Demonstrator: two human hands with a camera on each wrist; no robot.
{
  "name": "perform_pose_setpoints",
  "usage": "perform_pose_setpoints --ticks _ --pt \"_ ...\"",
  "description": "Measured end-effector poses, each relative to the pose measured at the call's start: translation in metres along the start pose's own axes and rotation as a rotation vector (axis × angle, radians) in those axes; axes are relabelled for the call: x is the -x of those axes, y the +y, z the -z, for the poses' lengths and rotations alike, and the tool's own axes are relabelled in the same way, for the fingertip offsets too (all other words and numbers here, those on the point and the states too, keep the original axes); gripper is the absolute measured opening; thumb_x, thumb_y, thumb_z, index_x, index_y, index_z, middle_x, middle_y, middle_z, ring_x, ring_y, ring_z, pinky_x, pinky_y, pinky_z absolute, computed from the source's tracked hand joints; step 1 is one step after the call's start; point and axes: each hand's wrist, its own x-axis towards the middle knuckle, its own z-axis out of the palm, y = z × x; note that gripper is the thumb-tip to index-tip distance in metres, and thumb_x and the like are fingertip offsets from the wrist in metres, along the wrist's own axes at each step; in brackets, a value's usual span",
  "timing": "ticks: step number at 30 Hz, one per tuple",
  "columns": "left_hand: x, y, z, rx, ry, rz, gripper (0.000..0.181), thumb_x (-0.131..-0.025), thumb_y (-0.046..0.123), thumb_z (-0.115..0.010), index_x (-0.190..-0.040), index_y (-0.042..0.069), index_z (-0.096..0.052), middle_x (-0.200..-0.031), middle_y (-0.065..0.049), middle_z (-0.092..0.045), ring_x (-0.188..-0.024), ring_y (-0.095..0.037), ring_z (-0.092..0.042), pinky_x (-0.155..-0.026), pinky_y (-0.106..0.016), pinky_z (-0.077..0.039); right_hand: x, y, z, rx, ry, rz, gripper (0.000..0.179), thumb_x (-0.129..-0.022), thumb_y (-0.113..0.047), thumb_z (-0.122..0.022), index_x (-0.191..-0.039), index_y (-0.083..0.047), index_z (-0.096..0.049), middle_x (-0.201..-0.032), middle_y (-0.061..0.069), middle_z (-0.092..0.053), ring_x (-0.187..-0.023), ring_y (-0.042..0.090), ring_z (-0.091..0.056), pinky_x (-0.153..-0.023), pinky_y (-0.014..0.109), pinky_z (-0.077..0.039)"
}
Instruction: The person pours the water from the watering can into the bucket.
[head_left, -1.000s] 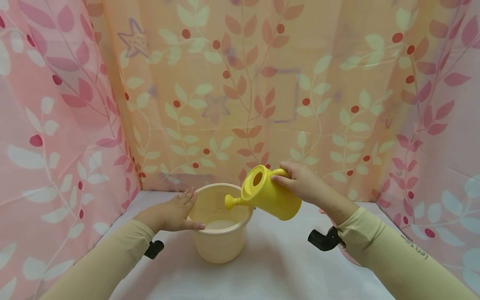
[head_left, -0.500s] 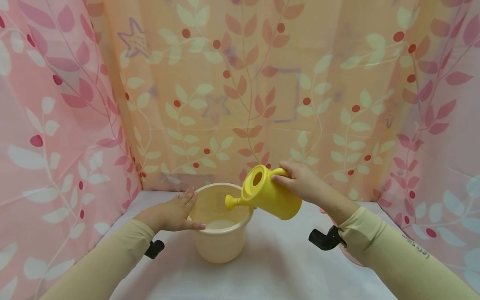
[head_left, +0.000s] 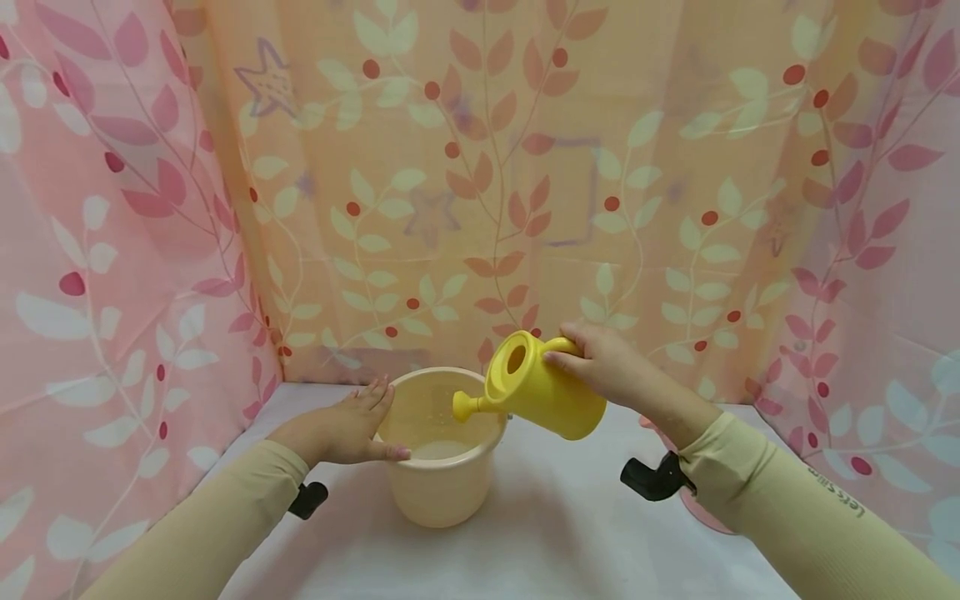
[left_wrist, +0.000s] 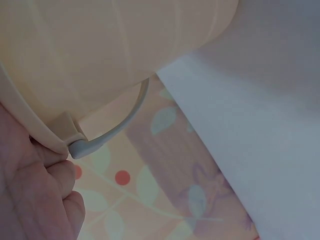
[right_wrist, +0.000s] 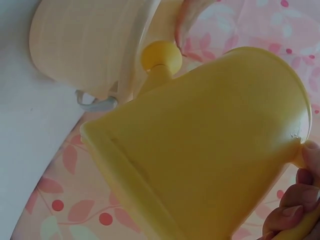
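My right hand (head_left: 600, 360) grips the handle of a yellow watering can (head_left: 558, 392). The can is tilted to the left, its spout head (head_left: 465, 406) over the right side of a cream plastic bucket (head_left: 441, 492). No stream shows at the spout. Some pale liquid (head_left: 442, 450) lies at the bottom of the bucket, and droplets dot its inner wall. On the left of the rim rests my left hand (head_left: 348, 427), fingers and thumb spread. In the left wrist view, its fingers (left_wrist: 60, 175) lie against the rim near a grey bucket handle (left_wrist: 117, 125).
The bucket stands on a white tabletop (head_left: 540, 533). Partly hidden behind my right forearm is a pink round object (head_left: 708, 512). Leaf-patterned curtains (head_left: 487, 167) enclose the back and both sides. A black wrist mount (head_left: 652, 477) juts from my right sleeve.
The watering can has shifted very slightly to the right along with my right hand. My left hand and the bucket have stayed in place.
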Motion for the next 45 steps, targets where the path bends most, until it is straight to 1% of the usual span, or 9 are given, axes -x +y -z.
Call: perform_pose_setpoints --ticks 4,10,12,15,24,39,45 --pt "0.0004 0.0001 0.0005 0.007 -0.001 0.003 0.107 -0.078 0.067 -0.05 -0.14 -0.012 -0.015 -0.149 -0.027 -0.004 -0.138 -0.038 -0.004 -0.108 -0.054 -0.009 -0.0001 -0.0005 -0.0004 0.002 0.0 0.005 0.024 -0.089 -0.032 -0.059 -0.081 -0.011 -0.051 -0.07 0.004 -0.048 -0.066 0.019 -0.049 -0.059 0.028 -0.043" --pt "0.0001 0.0007 0.0024 -0.011 -0.009 0.02 0.11 -0.076 0.072 -0.047 -0.142 -0.01 -0.015 -0.15 -0.025 -0.004 -0.138 -0.035 -0.004 -0.109 -0.051 -0.01 -0.0003 -0.0024 -0.0004 0.003 0.002 0.017 0.024 -0.089 -0.032 -0.059 -0.081 -0.011 -0.051 -0.07 0.004 -0.049 -0.066 0.019 -0.049 -0.059 0.029 -0.043" --pt "0.0001 0.0004 0.002 -0.01 -0.006 0.019 0.109 -0.077 0.071 -0.048 -0.141 -0.01 -0.015 -0.149 -0.025 -0.004 -0.138 -0.036 -0.004 -0.109 -0.052 -0.01 -0.0009 -0.0029 -0.0001 0.01 -0.001 0.02 0.024 -0.089 -0.033 -0.059 -0.082 -0.011 -0.051 -0.07 0.004 -0.049 -0.066 0.019 -0.049 -0.059 0.028 -0.043" --pt "-0.0003 -0.0002 0.0007 -0.023 -0.014 0.034 0.108 -0.078 0.07 -0.047 -0.142 -0.008 -0.013 -0.15 -0.023 -0.003 -0.139 -0.033 -0.002 -0.11 -0.049 -0.009 -0.0018 -0.0046 0.0004 0.023 -0.01 0.02 0.025 -0.088 -0.035 -0.059 -0.083 -0.011 -0.052 -0.071 0.004 -0.05 -0.067 0.019 -0.05 -0.06 0.028 -0.044" --pt "-0.0001 -0.0004 0.0003 -0.005 -0.007 0.014 0.111 -0.076 0.073 -0.047 -0.142 -0.01 -0.013 -0.149 -0.026 -0.004 -0.138 -0.036 -0.003 -0.109 -0.052 -0.009 -0.0021 -0.0062 0.0014 0.03 -0.026 0.008 0.026 -0.088 -0.037 -0.058 -0.085 -0.012 -0.053 -0.072 0.003 -0.051 -0.068 0.018 -0.05 -0.06 0.028 -0.044" --pt "-0.0011 -0.0003 0.002 -0.015 -0.011 0.031 0.109 -0.077 0.072 -0.046 -0.142 -0.008 -0.014 -0.15 -0.024 -0.003 -0.139 -0.034 -0.003 -0.11 -0.051 -0.009 -0.0029 -0.0084 0.0013 0.029 -0.015 0.027 0.024 -0.089 -0.033 -0.059 -0.082 -0.012 -0.052 -0.07 0.003 -0.05 -0.067 0.019 -0.05 -0.06 0.028 -0.043" --pt "-0.0004 -0.0005 0.0004 -0.018 -0.004 0.026 0.111 -0.075 0.075 -0.044 -0.142 -0.009 -0.015 -0.15 -0.025 -0.005 -0.138 -0.034 -0.004 -0.11 -0.051 -0.01 -0.0035 -0.0073 0.0018 0.017 -0.03 0.017 0.024 -0.088 -0.034 -0.059 -0.083 -0.012 -0.052 -0.071 0.004 -0.051 -0.068 0.018 -0.051 -0.061 0.028 -0.045"
